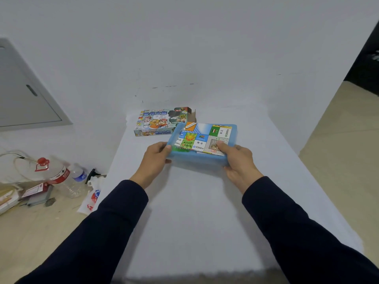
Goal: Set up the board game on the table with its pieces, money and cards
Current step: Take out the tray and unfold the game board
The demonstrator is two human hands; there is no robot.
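Observation:
A blue foam tray [196, 159] is held just above the white table [194, 212], tilted toward me. Inside it lies the folded game board [202, 138], showing coloured squares with flags and prices. My left hand [155, 158] grips the tray's left end, thumb on the rim. My right hand [238, 160] grips its right end, with the thumb pressing on the folded board. Behind the tray, the colourful game box [158, 121] lies on the table with its right end flap open. Pieces, money and cards are not visible.
The table stands against a white wall. On the floor to the left lie a large clear bottle with a red cap [51, 171], a small water bottle [79, 175], a plastic bag [91, 201] and stacked packets [12, 195]. Tan floor shows at right.

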